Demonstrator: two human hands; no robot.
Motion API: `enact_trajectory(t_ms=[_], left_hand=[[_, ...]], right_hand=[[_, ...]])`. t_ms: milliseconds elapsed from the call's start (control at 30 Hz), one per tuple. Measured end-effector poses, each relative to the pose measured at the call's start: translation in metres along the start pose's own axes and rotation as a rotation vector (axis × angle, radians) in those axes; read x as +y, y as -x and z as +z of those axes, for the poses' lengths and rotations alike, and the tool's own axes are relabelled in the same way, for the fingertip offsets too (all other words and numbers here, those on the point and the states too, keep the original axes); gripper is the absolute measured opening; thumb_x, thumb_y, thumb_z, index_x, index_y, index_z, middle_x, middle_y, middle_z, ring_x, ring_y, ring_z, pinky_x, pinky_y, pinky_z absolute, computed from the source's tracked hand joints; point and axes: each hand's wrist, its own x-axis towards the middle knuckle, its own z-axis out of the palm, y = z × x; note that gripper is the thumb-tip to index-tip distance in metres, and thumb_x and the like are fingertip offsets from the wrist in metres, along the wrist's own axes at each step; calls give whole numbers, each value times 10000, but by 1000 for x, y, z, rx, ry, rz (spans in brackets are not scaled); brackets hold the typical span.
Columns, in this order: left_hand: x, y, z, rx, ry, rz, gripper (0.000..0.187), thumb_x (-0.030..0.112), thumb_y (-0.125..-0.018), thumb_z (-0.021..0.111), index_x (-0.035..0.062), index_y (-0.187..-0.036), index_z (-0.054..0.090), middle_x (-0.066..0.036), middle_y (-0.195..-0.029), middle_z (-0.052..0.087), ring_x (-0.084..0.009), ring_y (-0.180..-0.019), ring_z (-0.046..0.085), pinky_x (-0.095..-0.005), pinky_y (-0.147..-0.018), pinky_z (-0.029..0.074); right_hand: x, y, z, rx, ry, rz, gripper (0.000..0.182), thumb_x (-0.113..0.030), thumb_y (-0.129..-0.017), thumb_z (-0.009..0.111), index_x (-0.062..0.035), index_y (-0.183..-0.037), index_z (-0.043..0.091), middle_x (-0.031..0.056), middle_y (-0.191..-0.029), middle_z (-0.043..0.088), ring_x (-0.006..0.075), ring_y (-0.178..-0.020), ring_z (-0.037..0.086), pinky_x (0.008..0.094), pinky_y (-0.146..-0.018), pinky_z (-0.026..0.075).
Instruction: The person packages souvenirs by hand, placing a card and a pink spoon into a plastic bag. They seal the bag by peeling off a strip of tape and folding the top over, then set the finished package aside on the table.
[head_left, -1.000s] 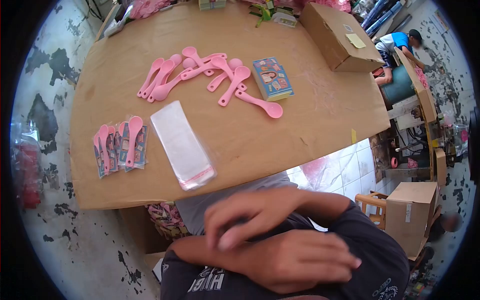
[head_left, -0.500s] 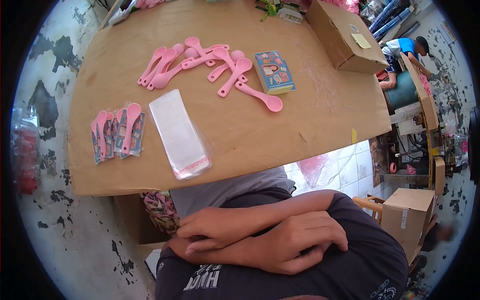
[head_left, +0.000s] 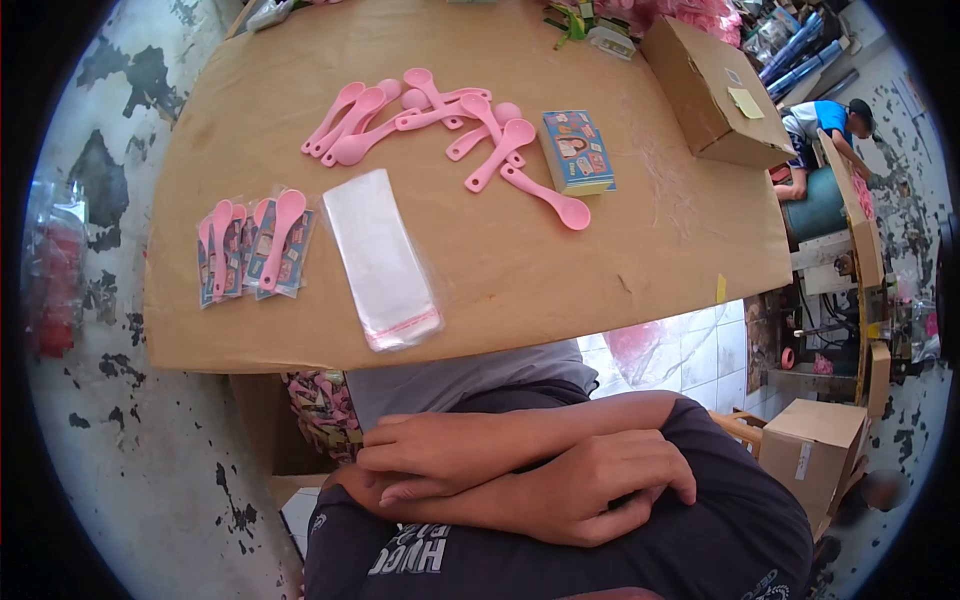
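Observation:
My arms are folded against my chest, below the table's near edge. My right hand (head_left: 405,462) lies flat on my left forearm with its fingers together and pointing left. My left hand (head_left: 600,490) rests on my right arm's dark sleeve, fingers spread. Neither hand holds anything. On the brown table (head_left: 520,270) lie several loose pink spoons (head_left: 450,120). A stack of clear plastic bags (head_left: 382,260) lies nearer to me. To its left sit several bagged spoons with cards (head_left: 255,245). A stack of picture cards (head_left: 577,150) lies right of the loose spoons.
A closed cardboard box (head_left: 715,95) sits at the table's far right corner. Another person (head_left: 825,130) crouches beyond it on the floor. A second cardboard box (head_left: 815,450) stands on the floor at my right. A carton of pink goods (head_left: 320,410) sits under the table.
My right hand, raised and blurred a second ago, has come down flat onto my left forearm. My left hand has stayed on the right arm. The view has shifted slightly.

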Motion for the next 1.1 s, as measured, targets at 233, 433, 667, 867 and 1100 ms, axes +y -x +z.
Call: enact_trajectory(t_ms=[233, 433, 667, 867, 1100], left_hand=[[5, 7, -7, -70, 1, -42, 323, -132, -847, 543, -24, -1130, 653, -135, -1102, 675, -286, -989, 634, -369, -860, 502], [9, 11, -9, -38, 39, -30, 317, -129, -844, 553, -16, -1124, 650, -122, -1101, 668, -254, -894, 605, -337, -783, 496], [6, 22, -17, -16, -27, 18, 336, -132, -835, 560, -1, -1131, 649, -104, -1100, 665, -239, -884, 608, -345, -789, 504], [12, 23, -22, -31, -22, 16, 341, -133, -829, 562, 6, -1127, 650, -102, -1086, 666, -260, -899, 617, -362, -803, 508], [15, 35, -26, -25, -68, -2, 332, -132, -829, 558, 3, -1117, 654, -113, -1082, 677, -274, -929, 629, -361, -811, 511]], right_hand=[[-13, -5, -14, -242, -77, 186, 287, -262, -982, 616, 18, -1024, 565, 192, -1029, 601, 401, -931, 605, 473, -813, 501], [-16, -6, -20, -237, -19, 146, 296, -256, -985, 615, 29, -1051, 570, 201, -1085, 579, 411, -900, 614, 471, -795, 503], [-44, 3, -86, -179, 3, 266, 243, -222, -989, 663, -11, -1098, 615, 168, -1112, 648, 345, -973, 669, 413, -833, 534], [-28, 10, -147, 567, 902, 375, 638, -274, -948, 740, -44, -1478, 468, 237, -1529, 459, 416, -1444, 418, 465, -1151, 378], [31, 16, -150, 506, 1141, 611, 1032, -499, -925, 716, -57, -1641, 118, 341, -1661, 73, 519, -1553, 47, 565, -1254, 118]])
